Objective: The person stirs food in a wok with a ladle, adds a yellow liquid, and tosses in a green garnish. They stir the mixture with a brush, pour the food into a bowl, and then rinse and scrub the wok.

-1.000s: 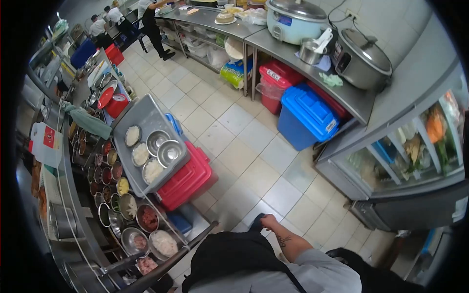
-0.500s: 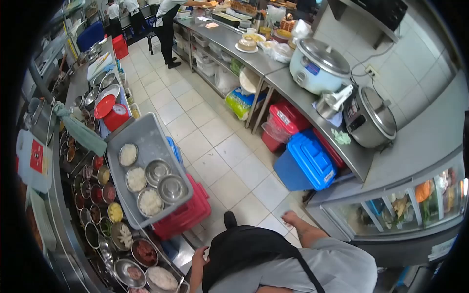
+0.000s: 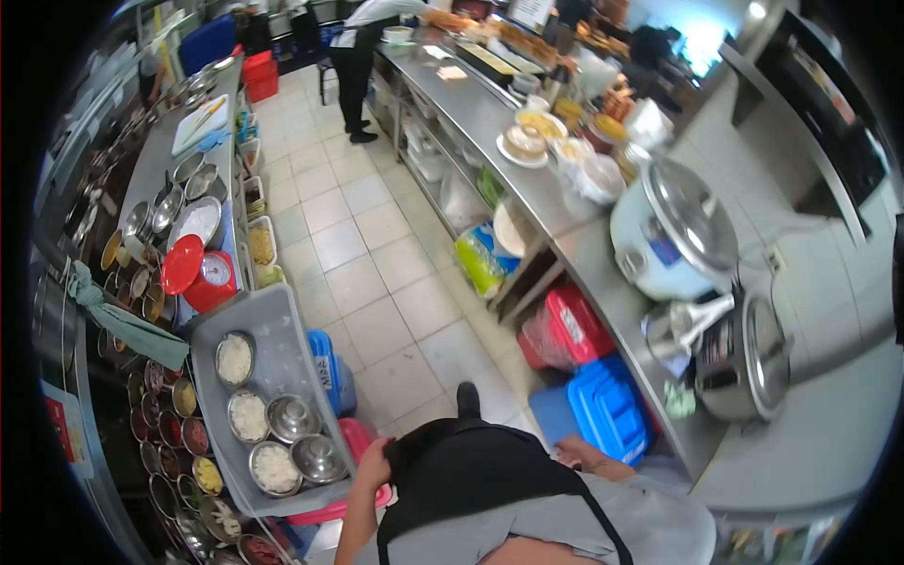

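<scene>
Beside the black apron [image 3: 471, 480], my left hand [image 3: 375, 463] hangs low near the grey tub [image 3: 292, 315]; its loosely bent fingers hold nothing I can make out. On the apron's other side, my right hand [image 3: 574, 452] is also relaxed and open, in front of the blue lidded bin [image 3: 603, 410]. Three bowls of white rice, one of them the upper bowl [image 3: 234, 359], sit in the grey tub. Two metal bowls without rice, including the lower one [image 3: 318, 459], are beside them. Neither hand touches the tub.
A tiled floor aisle [image 3: 377, 254] runs ahead between two counters. Along the right counter [image 3: 452, 89] stand a light blue rice cooker [image 3: 659, 231] and a dark cooker [image 3: 744, 363]. A red scale [image 3: 212, 278] is on the left. Further up, a co-worker [image 3: 358, 71] leans over the counter.
The view has moved forward and turned, so the rice cookers look closer and the glass-front fridge has mostly slipped out at the bottom. My right hand has drawn in nearer the apron.
</scene>
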Demonstrator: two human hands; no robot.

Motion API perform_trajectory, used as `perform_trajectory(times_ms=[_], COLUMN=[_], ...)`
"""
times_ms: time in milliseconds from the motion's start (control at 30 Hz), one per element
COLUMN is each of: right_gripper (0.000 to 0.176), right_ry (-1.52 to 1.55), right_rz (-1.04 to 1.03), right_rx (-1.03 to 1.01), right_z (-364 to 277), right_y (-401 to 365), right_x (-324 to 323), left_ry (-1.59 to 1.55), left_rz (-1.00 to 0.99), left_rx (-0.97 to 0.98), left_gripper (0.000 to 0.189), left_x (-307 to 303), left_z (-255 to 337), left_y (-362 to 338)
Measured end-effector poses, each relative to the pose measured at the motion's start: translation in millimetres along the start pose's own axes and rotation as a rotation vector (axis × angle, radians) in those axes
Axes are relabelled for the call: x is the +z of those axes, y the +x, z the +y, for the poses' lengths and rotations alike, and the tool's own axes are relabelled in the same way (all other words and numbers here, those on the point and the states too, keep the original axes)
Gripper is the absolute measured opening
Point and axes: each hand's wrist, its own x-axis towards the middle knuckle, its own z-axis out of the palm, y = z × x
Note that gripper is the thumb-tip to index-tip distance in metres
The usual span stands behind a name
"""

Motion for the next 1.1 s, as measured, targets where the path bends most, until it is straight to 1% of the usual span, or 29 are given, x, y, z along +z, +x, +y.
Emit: perform_trajectory(times_ms=[67,100,133,200,233,300,367,400,433,467,500,533,567,600,633,667,700,733,767,800,833,867,900,933,1000,1067,1100], right_gripper=[0.03,0.032,0.037,0.04,0.032,0.04,0.037,0.036,0.029,0.029,0.03,0.027,0.025,0.022,0.022,0.016,0.017,0.014,0.014,0.014,0.014,0.013,0.013,0.013,0.013,0.013,0.013], right_ry=[-0.447,-0.635,-0.583,-0.858,-0.802,-0.656,-0.396,-0.262,-0.225,-0.238,-0.249,-0.227,-0.393,-0.409,-0.303,-0.088,0.125,0.173,0.159,0.118,0.054,0.026,0.018,0.014,0.014,-0.006,-0.025], right_rz=[0.121,0.147,0.236,0.351,0.462,0.04,-0.037,-0.08,-0.095,-0.045,0.003,-0.038,-0.008,0.067,-0.036,-0.234,-0.424,-0.585,-0.597,-0.489,-0.328,-0.216,-0.176,-0.158,-0.143,-0.134,-0.135], right_rx=[-0.209,-0.406,-0.576,-0.89,-1.089,-0.927,-0.894,-0.873,-0.932,-0.983,-1.036,-1.059,-1.02,-0.965,-0.775,-0.747,-0.682,-0.667,-0.619,-0.541,-0.422,-0.317,-0.267,-0.234,-0.18,-0.152,-0.157], right_z=[-128.1,-194.7,-250.2,-381.1,-439.7,-559.4,-641.8,-677.2,-710.1,-732.9,-751.6,-765.3,-777.8,-774.8,-767.0,-739.8,-713.5,-699.7,-707.2,-718.4,-735.4,-756.7,-775.9,-798.1,-845.2,-901.2,-932.7], right_y=[24.2,31.9,49.3,60.6,53.2,-28.7,-72.1,-80.1,-68.1,-67.1,-63.2,-41.1,-22.6,-12.2,28.4,63.0,84.3,46.2,20.3,16.5,22.8,29.8,36.6,43.7,58.7,75.4,82.4], right_x=[-29.1,-40.0,-41.2,-40.7,-33.4,-26.0,-7.6,5.0,13.7,19.6,24.3,26.6,21.0,17.3,12.3,-5.6,-22.2,-41.5,-45.6,-46.0,-42.7,-36.3,-32.6,-26.7,-15.1,-6.2,-1.4], left_ry=[-0.034,-0.046,-0.06,-0.073,-0.067,-0.032,0.039,0.075,0.113,0.151,0.106,0.152,0.2,0.249,0.235,0.216,0.194,0.203,0.221,0.249,0.197,0.147,0.098,0.053,-0.042,-0.119,-0.223], left_rz=[-0.063,-0.034,-0.009,0.035,0.048,0.074,0.101,0.098,0.096,0.098,0.061,0.067,0.084,0.092,0.155,0.208,0.259,0.288,0.309,0.322,0.257,0.194,0.13,0.13,0.127,0.174,0.29], left_rx=[-0.061,-0.086,-0.118,-0.193,-0.232,-0.287,-0.316,-0.334,-0.356,-0.381,-0.389,-0.4,-0.398,-0.396,-0.338,-0.277,-0.213,-0.142,-0.076,-0.012,-0.037,-0.06,-0.08,-0.071,-0.057,-0.365,-0.52], left_gripper=[0.042,0.042,0.041,0.041,0.041,0.043,0.045,0.044,0.044,0.044,0.045,0.046,0.047,0.048,0.049,0.049,0.05,0.049,0.049,0.048,0.048,0.048,0.048,0.047,0.044,0.044,0.039], left_x=[-13.8,-12.6,-6.9,-11.5,-21.3,-35.9,-59.4,-72.9,-88.9,-107.8,-130.1,-148.9,-171.8,-195.2,-222.3,-249.4,-273.7,-294.5,-315.4,-337.3,-359.4,-380.6,-401.3,-415.2,-424.3,-436.3,-429.5], left_z=[56.9,60.5,56.2,68.6,82.7,91.7,85.3,85.3,85.2,83.4,78.0,70.0,64.7,64.0,73.1,84.3,98.2,108.8,115.2,121.2,136.3,156.0,166.4,147.7,68.6,2.4,-57.9], left_y=[32.7,51.9,70.3,91.0,103.4,128.3,160.1,178.6,196.0,213.9,236.3,257.8,293.5,322.5,347.2,376.7,407.6,440.0,470.1,496.3,520.7,545.3,571.6,605.8,680.9,729.2,746.2])
